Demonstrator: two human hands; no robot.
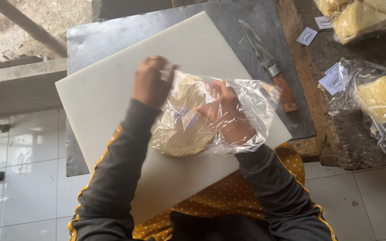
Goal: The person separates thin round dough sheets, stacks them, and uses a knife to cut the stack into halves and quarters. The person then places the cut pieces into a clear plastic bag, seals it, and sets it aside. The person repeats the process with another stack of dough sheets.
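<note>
A clear plastic bag [251, 100] lies on a white cutting board [112, 85], partly filled with a stack of thin pale yellow wafers [182, 134]. My left hand [150, 80] pinches the bag's upper left edge, fingers closed on the plastic. Pushed inside the bag's mouth, my right hand [224, 111] rests against the stack and is seen through the film. A small paper label [185, 117] shows inside the bag beside the wafers.
A knife [269, 67] with a wooden handle lies on the grey metal sheet [242, 18] right of the board. Filled bags of yellow wafers [383, 100] and small white labels [334, 79] sit on a rough wooden bench [336, 129] at right. White floor tiles [27, 178] lie below.
</note>
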